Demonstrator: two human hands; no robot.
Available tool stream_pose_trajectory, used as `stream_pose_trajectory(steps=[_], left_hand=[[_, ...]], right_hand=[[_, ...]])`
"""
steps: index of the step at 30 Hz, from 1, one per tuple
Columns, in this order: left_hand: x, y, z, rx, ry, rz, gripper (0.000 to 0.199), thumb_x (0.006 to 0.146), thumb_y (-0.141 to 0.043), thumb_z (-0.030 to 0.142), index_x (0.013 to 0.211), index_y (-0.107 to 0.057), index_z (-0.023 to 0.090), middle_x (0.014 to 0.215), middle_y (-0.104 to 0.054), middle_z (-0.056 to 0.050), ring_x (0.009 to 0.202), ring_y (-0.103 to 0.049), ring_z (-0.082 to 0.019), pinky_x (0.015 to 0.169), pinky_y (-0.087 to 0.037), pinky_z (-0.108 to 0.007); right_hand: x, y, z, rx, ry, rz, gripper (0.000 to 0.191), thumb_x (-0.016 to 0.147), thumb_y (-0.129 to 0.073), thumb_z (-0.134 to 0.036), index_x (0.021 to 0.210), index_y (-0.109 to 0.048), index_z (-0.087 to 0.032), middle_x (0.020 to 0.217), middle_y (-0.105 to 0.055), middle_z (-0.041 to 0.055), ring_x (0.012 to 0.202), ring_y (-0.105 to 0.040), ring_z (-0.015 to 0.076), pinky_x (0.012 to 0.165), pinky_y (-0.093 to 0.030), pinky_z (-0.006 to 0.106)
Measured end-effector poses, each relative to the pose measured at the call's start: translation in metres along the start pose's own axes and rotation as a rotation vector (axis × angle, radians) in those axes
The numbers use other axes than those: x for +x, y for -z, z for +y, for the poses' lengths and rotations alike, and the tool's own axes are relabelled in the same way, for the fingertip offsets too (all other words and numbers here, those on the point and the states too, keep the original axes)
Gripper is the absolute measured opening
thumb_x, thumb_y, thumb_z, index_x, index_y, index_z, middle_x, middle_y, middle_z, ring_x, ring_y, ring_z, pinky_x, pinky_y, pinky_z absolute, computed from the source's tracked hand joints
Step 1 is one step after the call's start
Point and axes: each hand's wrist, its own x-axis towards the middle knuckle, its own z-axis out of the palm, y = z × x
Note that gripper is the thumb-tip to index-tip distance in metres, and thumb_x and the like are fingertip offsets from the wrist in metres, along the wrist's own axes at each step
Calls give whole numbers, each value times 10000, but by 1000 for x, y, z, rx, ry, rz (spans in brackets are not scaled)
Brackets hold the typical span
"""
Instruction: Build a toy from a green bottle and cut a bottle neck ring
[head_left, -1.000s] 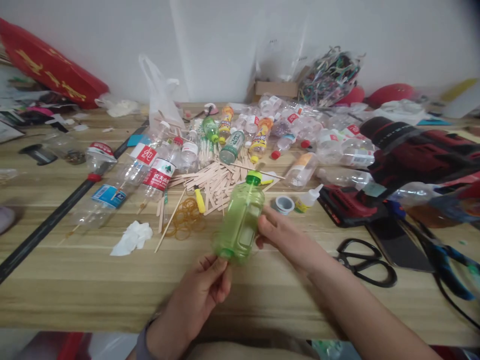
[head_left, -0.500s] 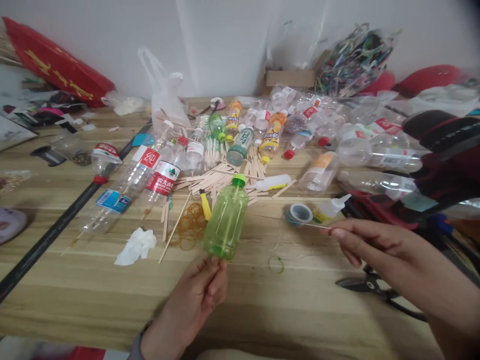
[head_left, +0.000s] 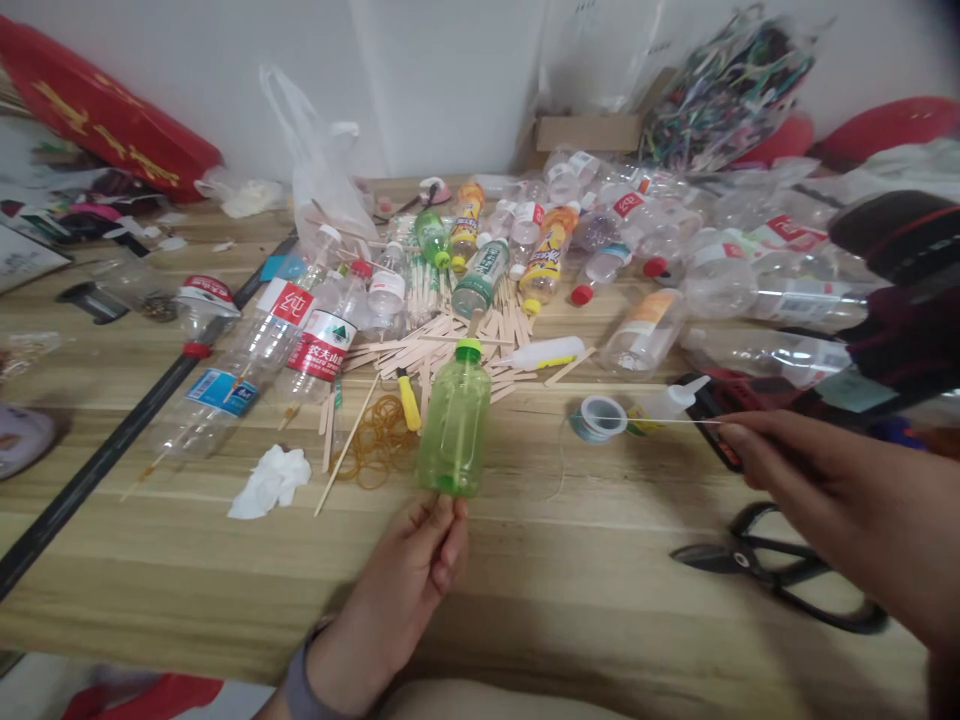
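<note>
My left hand (head_left: 424, 560) is closed at the base of a green plastic bottle (head_left: 455, 425), which tilts away from me with its lime cap on top. A thin stick shows inside the bottle; whether my fingers grip its end or the bottle's bottom is hidden. Out to the right, my right hand (head_left: 795, 475) pinches a fine pale thread (head_left: 679, 421) stretched leftward above the table. A spool (head_left: 602, 418) and a small glue bottle (head_left: 670, 398) sit just beyond that thread. Below my right hand lie black-handled scissors (head_left: 780, 570).
Flat wooden sticks (head_left: 420, 345), rubber bands (head_left: 379, 445) and a yellow-handled tool (head_left: 408, 402) lie beyond the bottle. Several plastic bottles (head_left: 551, 260) crowd the back. Crumpled tissue (head_left: 271, 480) and a black bar (head_left: 120, 455) are at left, a dark red power tool (head_left: 900, 300) at right.
My right hand has moved right, drawing the thread farther out. The green bottle stands more upright in my left hand. A small green ring near the table's middle no longer shows.
</note>
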Motion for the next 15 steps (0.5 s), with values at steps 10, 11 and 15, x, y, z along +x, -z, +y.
stream_pose_trajectory(steps=[10, 11, 15], left_hand=[[6, -7, -10, 100, -6, 80, 511, 667, -810, 607, 797, -588, 165, 529, -465, 93, 456, -311, -53, 462, -181, -228], [6, -7, -11, 102, 3, 80, 506, 670, -810, 602, 807, -599, 162, 539, -483, 88, 457, -325, -54, 464, -194, -226], [7, -10, -15, 92, 56, 25, 444, 708, -809, 540, 851, -635, 157, 595, -559, 64, 451, -377, -58, 459, -237, -222]], right_hand=[[-2, -29, -17, 75, 372, 133, 407, 986, -432, -377, 1130, -711, -118, 1129, -735, 221, 986, -712, 349, 864, -560, 468], [-3, -23, -26, 100, 424, 165, 382, 991, -453, -357, 1153, -700, -113, 1132, -731, 219, 986, -707, 350, 879, -554, 488], [-35, -7, -61, 424, 548, 7, 314, 967, -538, -260, 1251, -672, -271, 1120, -743, 116, 1048, -687, 305, 948, -530, 484]])
